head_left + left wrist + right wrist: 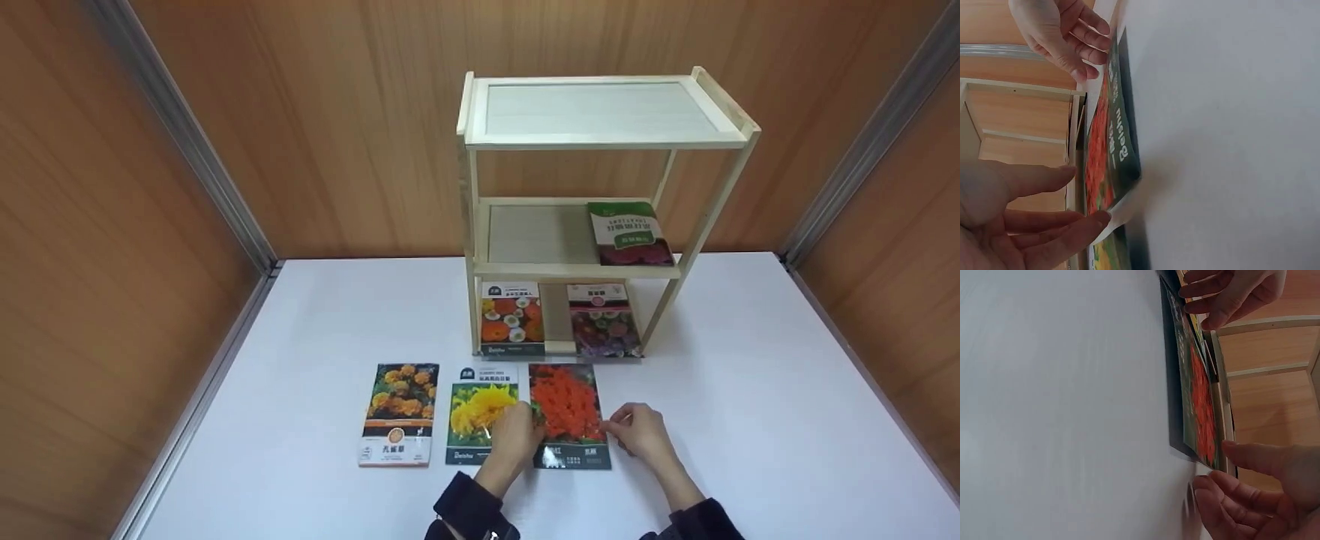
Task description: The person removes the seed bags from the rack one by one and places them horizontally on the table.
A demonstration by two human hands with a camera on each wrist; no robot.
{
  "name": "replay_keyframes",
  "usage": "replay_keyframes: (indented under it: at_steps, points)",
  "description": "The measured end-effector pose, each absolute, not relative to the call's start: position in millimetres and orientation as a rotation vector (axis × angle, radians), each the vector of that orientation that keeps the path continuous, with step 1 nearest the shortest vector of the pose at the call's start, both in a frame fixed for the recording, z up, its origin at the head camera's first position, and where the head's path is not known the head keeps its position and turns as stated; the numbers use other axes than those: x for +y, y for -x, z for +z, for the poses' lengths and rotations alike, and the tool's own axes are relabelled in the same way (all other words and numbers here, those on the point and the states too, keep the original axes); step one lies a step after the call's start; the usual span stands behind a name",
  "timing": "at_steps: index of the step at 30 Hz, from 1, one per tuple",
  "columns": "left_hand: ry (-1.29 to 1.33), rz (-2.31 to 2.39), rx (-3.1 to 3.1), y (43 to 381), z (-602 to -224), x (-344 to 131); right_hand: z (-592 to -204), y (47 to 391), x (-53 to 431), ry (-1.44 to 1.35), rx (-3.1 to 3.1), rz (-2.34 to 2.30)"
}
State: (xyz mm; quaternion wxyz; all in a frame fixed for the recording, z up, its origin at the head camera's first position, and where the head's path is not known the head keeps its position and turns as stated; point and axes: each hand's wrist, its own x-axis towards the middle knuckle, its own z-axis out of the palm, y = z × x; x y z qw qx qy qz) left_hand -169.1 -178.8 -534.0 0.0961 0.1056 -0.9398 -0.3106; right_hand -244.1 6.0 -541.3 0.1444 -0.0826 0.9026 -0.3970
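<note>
A seed packet (566,405) with red flowers lies on the white table between the two hands. The left hand (516,435) is at its left edge, over the side of a yellow-flower seed packet (472,427). In the left wrist view, the left thumb and fingers (1053,244) stand apart, fingertips close to the red packet's edge. On the other side is the right hand (641,433), its fingertips right at the red packet's right edge. Its thumb (1258,455) shows spread from the fingers in the right wrist view.
An orange-flower seed packet (401,412) lies at the left. Behind stands a wooden shelf (577,270); its middle tier carries a green-and-white packet (628,232). Below are an orange-and-white flower packet (512,322) and a purple-flower packet (604,322). Wood-panel walls (337,127) enclose the table.
</note>
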Motion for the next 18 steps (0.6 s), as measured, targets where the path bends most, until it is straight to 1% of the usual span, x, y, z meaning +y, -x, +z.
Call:
replay_keyframes:
  at_steps: [7,13,18]
  points:
    - [-0.212,-1.114,-2.887,175.4,-504.1,-186.9,-519.7,247.8,11.1,0.402,2.697,-1.017]
    - [-0.129,-1.066,-2.919,184.3,-472.0,-191.6,-492.8,255.6,16.8,0.558,2.761,-0.945]
    - [-0.06,-1.096,-2.852,193.6,-443.6,-193.7,-462.4,263.7,22.1,0.657,2.793,-0.938]
